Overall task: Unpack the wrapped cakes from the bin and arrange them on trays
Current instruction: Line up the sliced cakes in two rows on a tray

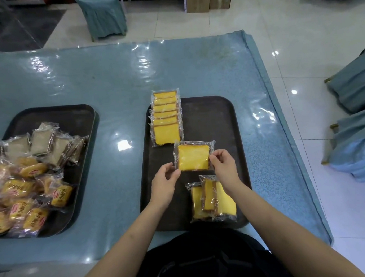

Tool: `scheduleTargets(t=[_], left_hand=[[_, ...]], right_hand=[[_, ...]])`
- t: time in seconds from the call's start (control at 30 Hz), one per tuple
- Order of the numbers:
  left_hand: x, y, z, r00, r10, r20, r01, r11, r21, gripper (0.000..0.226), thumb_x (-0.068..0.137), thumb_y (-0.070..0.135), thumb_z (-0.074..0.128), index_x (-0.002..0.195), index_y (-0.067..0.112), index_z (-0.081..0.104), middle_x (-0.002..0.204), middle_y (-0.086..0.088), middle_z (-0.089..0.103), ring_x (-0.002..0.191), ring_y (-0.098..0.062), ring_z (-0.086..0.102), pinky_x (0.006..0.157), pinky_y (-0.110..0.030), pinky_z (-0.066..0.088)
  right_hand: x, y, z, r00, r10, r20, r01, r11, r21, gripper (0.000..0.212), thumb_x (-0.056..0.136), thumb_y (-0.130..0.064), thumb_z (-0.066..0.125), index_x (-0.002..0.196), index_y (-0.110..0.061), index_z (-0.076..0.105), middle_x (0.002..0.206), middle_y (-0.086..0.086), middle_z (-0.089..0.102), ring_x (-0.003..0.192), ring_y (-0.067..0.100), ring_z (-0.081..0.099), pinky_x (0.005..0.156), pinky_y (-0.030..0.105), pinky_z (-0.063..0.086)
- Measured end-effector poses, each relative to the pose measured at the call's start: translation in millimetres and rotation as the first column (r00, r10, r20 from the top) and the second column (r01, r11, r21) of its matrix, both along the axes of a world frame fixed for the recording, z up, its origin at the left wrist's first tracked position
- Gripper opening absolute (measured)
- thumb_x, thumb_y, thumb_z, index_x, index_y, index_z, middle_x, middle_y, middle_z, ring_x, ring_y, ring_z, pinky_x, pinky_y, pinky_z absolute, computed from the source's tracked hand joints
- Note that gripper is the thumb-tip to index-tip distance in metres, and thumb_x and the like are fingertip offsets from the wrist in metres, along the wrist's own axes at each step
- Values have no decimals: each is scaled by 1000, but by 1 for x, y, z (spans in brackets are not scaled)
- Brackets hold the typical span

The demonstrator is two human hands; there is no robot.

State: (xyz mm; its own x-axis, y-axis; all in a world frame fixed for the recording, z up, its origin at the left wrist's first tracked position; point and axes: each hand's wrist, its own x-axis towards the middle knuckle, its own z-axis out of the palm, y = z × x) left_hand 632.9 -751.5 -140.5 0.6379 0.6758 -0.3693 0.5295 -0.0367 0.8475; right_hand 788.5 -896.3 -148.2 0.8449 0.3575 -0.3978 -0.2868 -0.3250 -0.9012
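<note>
A wrapped yellow cake slice [193,157] was held just above the right-hand tray [219,118], near its middle; the left hand [164,180] pinched the wrapper's near-left corner and the right hand [223,164] pinched its right edge, so both were grasping the same packet. The step in hand looked like placing: the slice sat just short of the overlapping row of slices [166,117] along the tray's far-left side, whose far end overhung the rim; the next move would probably call for sliding it up and lapping it onto the nearest slice, square with the rest. Near the front of that tray, under the right wrist, lay a small heap of slices [212,201], some on edge, not yet arranged; nothing stood between the held slice and the row. Well apart on the left, a second tray [75,116] carried grey-wrapped cakes [40,143] and a loose pile of orange-labelled buns [24,194]; both trays rested on a plastic-covered blue table [107,78]. No bin was visible.
</note>
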Motion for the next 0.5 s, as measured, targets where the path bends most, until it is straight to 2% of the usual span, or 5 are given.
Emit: scheduleTargets(t=[0.13, 0.23, 0.27, 0.4, 0.5], left_hand=[[0, 21, -5, 1000, 2, 26, -3, 1000, 27, 32, 103, 21, 63, 135, 22, 62, 120, 14, 67, 110, 3, 60, 94, -18, 49], [-2, 38, -14, 1000, 20, 19, -20, 1000, -1, 31, 102, 24, 64, 133, 21, 64, 117, 12, 69, 110, -5, 64, 97, -34, 56], [-3, 43, -16, 1000, 14, 12, -14, 1000, -10, 28, 102, 24, 64, 130, 21, 65, 114, 10, 70, 108, -9, 65, 95, -36, 57], [-2, 60, -21, 999, -10, -36, 9, 1000, -11, 17, 103, 22, 63, 119, 19, 67, 105, 8, 69, 101, -13, 66, 84, -26, 52], [2, 74, -23, 998, -4, -60, 4, 1000, 5, 15, 103, 23, 63, 117, 21, 67, 104, 9, 69, 100, -8, 65, 81, -22, 49]], right_hand=[[-7, 13, 1, 999, 50, -3, -50, 999, 4, 4, 104, -18, 62, 107, -18, 64, 101, 5, 69, 89, 13, 63, 85, 30, 55], [-11, 25, 1, 998, 59, -33, -59, 998, 11, 10, 103, -19, 63, 113, -19, 66, 107, 2, 71, 97, 13, 67, 85, 27, 56], [-13, 29, 0, 997, 61, -47, -61, 998, 12, 13, 103, -20, 64, 116, -19, 66, 109, 1, 72, 99, 13, 68, 84, 25, 55], [-16, 44, -4, 996, 65, -57, -67, 997, -35, 16, 103, -20, 64, 117, -17, 70, 107, 1, 73, 98, 14, 68, 82, 24, 55], [-14, 57, -9, 996, 83, -28, -86, 991, -99, 14, 102, -22, 67, 115, -19, 71, 105, -1, 74, 100, 16, 70, 90, 32, 58]])
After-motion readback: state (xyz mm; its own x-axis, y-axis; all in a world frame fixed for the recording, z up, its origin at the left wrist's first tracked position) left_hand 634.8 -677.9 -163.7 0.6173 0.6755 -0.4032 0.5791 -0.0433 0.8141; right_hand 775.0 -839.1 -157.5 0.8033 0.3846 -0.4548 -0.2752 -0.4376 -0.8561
